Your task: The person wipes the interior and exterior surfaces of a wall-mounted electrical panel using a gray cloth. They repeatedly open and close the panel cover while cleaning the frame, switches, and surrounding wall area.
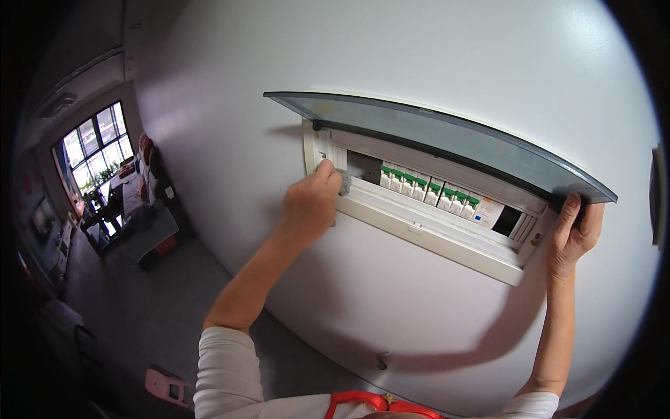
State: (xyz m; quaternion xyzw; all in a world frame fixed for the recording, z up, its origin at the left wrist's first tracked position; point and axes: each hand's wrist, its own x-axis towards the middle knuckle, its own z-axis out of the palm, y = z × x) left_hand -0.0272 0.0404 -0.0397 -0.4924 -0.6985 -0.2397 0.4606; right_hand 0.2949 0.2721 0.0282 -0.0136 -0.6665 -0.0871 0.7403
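Note:
An electrical distribution box (445, 235) is set into the white wall before me. Its tinted see-through cover (434, 125) is hinged up along the top. Inside runs a row of circuit breakers (419, 186) with green toggles, with dark gaps at either end. My left hand (311, 201) grips a grey cloth (344, 182) against the left end of the box frame, near a screw. My right hand (576, 235) holds the lower right corner of the raised cover, thumb in front; some of its fingers are hidden behind the cover.
A small hook (383, 360) is fixed low on the wall. On the floor at lower left stands a pink plastic stool (166, 386). Farther left, a dim room holds a sofa (152, 162), a table (152, 235) and a bright window (97, 139). A dark object (655, 196) edges in at right.

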